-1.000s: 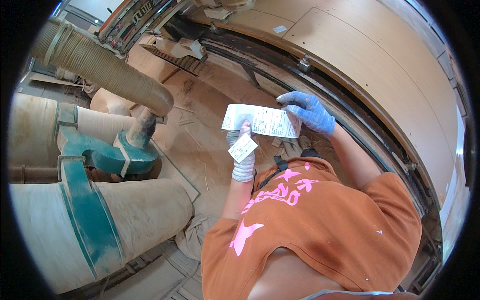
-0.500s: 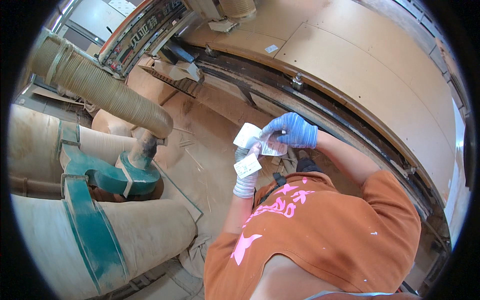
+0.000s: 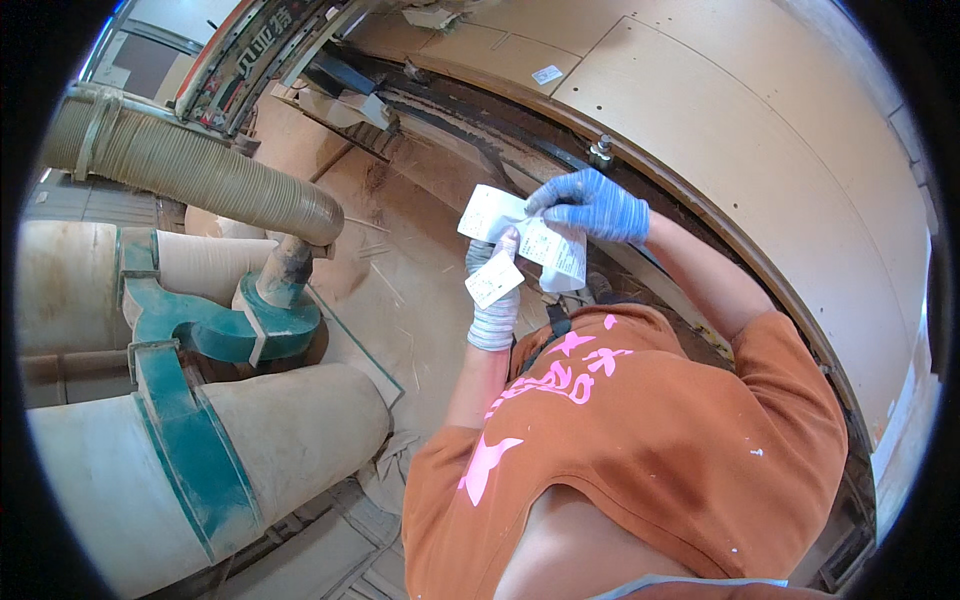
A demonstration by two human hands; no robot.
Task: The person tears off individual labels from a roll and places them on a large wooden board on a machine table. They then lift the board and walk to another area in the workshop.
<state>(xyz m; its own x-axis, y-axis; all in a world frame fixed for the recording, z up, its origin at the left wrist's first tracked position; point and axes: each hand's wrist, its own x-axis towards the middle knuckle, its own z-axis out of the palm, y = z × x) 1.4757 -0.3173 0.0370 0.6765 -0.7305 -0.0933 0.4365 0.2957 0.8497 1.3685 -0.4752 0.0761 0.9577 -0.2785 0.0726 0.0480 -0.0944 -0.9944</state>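
My left hand (image 3: pixel 494 290), in a pale striped glove with bare fingertips showing, grips a strip of white printed labels (image 3: pixel 552 249). One small white label (image 3: pixel 494 279) lies across the back of that glove. My right hand (image 3: pixel 590 205), in a blue glove, pinches the strip's upper edge with thumb and forefinger. The strip bends between both hands, one part reaching out to the left and another hanging below the right hand. Part of the strip is hidden behind my fingers.
A machine bed with brown boards (image 3: pixel 690 110) runs along the right, a small label (image 3: pixel 547 74) stuck on one. At left stand a ribbed hose (image 3: pixel 220 175), a green dust-collector pipe (image 3: pixel 215 330) and large pale bags (image 3: pixel 300 430). Sawdust covers the floor (image 3: pixel 370 270).
Both hands have risen a little in the picture with the labels. More of the strip now shows, spread out and hanging below my right hand.
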